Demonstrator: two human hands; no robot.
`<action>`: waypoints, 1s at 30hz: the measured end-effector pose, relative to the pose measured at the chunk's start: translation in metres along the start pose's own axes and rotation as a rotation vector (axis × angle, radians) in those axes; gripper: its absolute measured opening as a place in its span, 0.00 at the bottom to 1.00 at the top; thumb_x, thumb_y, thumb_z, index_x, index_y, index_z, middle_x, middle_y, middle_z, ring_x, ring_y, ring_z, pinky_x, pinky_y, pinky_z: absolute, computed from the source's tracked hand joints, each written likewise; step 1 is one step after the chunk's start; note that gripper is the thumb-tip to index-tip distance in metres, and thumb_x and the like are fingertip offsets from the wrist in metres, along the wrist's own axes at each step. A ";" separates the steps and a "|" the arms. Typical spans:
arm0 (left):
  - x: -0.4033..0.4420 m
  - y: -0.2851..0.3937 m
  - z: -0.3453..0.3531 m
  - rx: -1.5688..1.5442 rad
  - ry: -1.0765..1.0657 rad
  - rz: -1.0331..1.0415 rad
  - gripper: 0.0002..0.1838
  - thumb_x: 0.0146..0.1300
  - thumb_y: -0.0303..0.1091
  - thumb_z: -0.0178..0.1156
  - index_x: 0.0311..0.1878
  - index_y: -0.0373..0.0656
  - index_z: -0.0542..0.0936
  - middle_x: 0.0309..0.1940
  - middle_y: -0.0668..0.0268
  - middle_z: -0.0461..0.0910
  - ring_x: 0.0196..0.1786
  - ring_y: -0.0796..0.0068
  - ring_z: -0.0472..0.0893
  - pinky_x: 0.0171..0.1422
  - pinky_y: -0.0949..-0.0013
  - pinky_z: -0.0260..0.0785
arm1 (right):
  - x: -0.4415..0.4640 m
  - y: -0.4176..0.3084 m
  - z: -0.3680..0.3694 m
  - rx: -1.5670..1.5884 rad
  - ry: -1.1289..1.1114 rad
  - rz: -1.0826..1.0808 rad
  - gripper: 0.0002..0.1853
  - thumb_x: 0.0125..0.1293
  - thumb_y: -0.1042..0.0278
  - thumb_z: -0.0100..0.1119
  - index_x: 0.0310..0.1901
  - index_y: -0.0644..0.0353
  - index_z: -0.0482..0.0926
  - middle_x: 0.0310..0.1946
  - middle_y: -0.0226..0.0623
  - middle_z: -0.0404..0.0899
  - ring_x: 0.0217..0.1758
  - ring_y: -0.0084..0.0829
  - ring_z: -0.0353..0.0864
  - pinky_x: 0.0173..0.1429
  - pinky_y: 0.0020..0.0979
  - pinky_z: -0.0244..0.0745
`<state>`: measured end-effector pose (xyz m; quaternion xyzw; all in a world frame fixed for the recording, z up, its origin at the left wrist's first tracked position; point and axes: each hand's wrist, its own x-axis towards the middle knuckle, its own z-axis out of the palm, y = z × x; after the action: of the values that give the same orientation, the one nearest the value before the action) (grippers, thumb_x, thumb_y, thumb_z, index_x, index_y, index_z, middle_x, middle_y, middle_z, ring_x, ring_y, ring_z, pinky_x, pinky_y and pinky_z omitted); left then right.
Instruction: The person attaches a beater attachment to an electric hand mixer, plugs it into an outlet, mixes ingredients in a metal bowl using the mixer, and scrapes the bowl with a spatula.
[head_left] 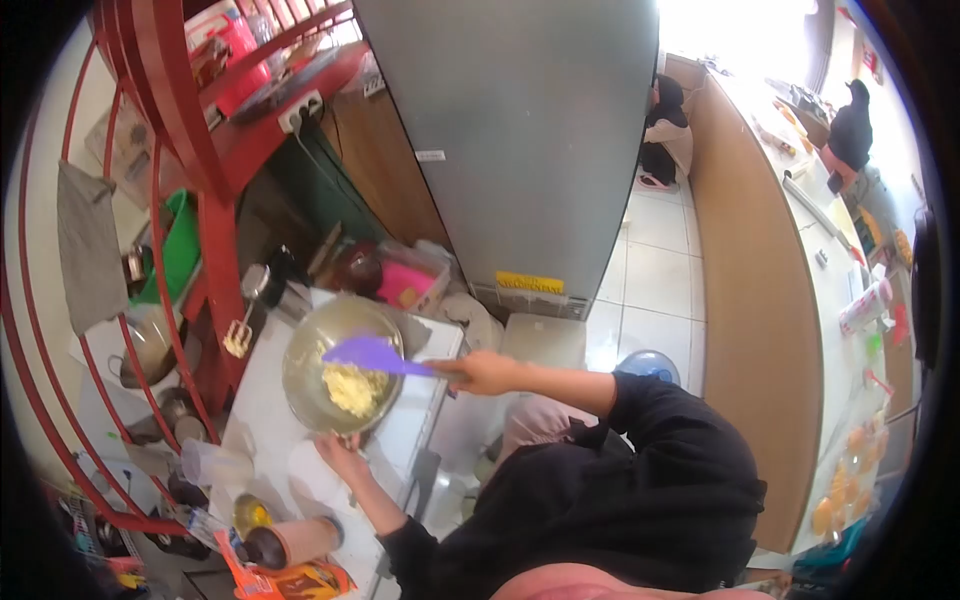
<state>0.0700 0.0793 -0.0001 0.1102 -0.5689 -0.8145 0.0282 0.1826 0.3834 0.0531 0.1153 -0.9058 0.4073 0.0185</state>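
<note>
A metal mixing bowl (300, 385) sits on the white table (420, 350), with a lump of pale yellow dough (352, 388) inside. My right hand (484, 373) is closed around the handle of a purple spatula (370, 355), whose blade is over the bowl, near the dough. At the bowl's near rim is my left hand (342, 456), its fingers gripping the edge. Beyond the bowl to the left, a hand mixer (262, 285) has beaters (238, 338) coated in the same pale mixture.
A small bowl with yellow contents (257, 515), a clear jug (215, 465) and a brown-capped bottle (295, 543) stand at the left. A grey refrigerator (510, 150) rises behind the table. Two people are farther off, one by the long counter (760, 250).
</note>
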 end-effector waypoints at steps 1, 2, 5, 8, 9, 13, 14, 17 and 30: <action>-0.003 0.001 0.008 -0.023 0.025 0.045 0.18 0.59 0.32 0.51 0.52 0.45 0.61 0.42 0.66 0.67 0.41 0.76 0.69 0.37 0.69 0.71 | 0.008 -0.002 -0.007 0.022 -0.047 0.023 0.31 0.57 0.69 0.48 0.64 0.43 0.53 0.28 0.50 0.76 0.28 0.46 0.76 0.38 0.41 0.71; -0.011 0.001 0.015 -0.047 0.049 0.085 0.17 0.60 0.33 0.51 0.51 0.45 0.61 0.42 0.65 0.67 0.41 0.75 0.69 0.38 0.68 0.70 | 0.013 -0.007 -0.010 0.044 -0.093 0.051 0.31 0.57 0.68 0.48 0.64 0.44 0.54 0.29 0.51 0.76 0.29 0.46 0.76 0.39 0.41 0.71; -0.023 0.000 0.014 -0.004 0.033 0.079 0.19 0.61 0.35 0.49 0.54 0.47 0.58 0.44 0.64 0.66 0.41 0.73 0.68 0.39 0.66 0.70 | 0.024 -0.016 -0.011 0.099 -0.133 0.075 0.31 0.56 0.68 0.49 0.63 0.48 0.55 0.32 0.52 0.76 0.33 0.47 0.76 0.41 0.41 0.71; -0.045 0.000 0.016 -0.028 0.134 0.047 0.22 0.61 0.40 0.48 0.56 0.48 0.55 0.45 0.62 0.64 0.41 0.69 0.68 0.41 0.62 0.69 | 0.031 -0.020 -0.024 0.151 -0.095 0.025 0.30 0.56 0.68 0.51 0.62 0.54 0.55 0.35 0.52 0.76 0.36 0.48 0.76 0.44 0.41 0.70; -0.053 0.000 0.016 -0.044 0.183 0.031 0.23 0.61 0.41 0.47 0.56 0.48 0.55 0.47 0.61 0.63 0.41 0.67 0.67 0.42 0.61 0.69 | 0.034 -0.020 -0.027 0.171 -0.072 0.004 0.30 0.56 0.68 0.51 0.62 0.56 0.56 0.36 0.53 0.76 0.36 0.49 0.76 0.45 0.41 0.70; -0.071 -0.021 0.031 -0.158 0.395 0.020 0.25 0.59 0.46 0.46 0.56 0.47 0.54 0.50 0.58 0.59 0.45 0.60 0.65 0.47 0.56 0.69 | 0.049 -0.006 -0.032 0.148 -0.053 0.056 0.34 0.50 0.72 0.52 0.62 0.58 0.54 0.37 0.56 0.74 0.40 0.50 0.74 0.46 0.41 0.69; -0.072 -0.024 0.036 -0.186 0.425 0.054 0.25 0.59 0.46 0.46 0.56 0.47 0.54 0.50 0.58 0.59 0.46 0.59 0.65 0.48 0.54 0.69 | 0.055 -0.003 -0.036 0.143 -0.063 0.038 0.35 0.49 0.72 0.52 0.62 0.58 0.54 0.37 0.56 0.74 0.40 0.51 0.74 0.46 0.41 0.69; -0.076 -0.024 0.050 -0.216 0.522 0.173 0.25 0.58 0.47 0.46 0.55 0.47 0.55 0.51 0.57 0.58 0.49 0.57 0.63 0.49 0.52 0.69 | 0.082 0.010 -0.031 0.123 -0.098 0.012 0.38 0.47 0.72 0.52 0.63 0.58 0.51 0.35 0.56 0.74 0.41 0.51 0.74 0.44 0.41 0.70; -0.001 -0.018 0.048 0.782 1.245 0.219 0.44 0.43 0.64 0.61 0.53 0.39 0.59 0.39 0.52 0.66 0.43 0.52 0.69 0.43 0.54 0.66 | 0.082 0.030 -0.038 0.210 -0.147 0.164 0.45 0.49 0.51 0.59 0.64 0.61 0.46 0.47 0.58 0.68 0.49 0.47 0.71 0.47 0.36 0.70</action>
<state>0.0620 0.1305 -0.0013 0.4962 -0.7037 -0.3321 0.3852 0.0937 0.4152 0.0671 0.0716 -0.8635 0.4904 -0.0936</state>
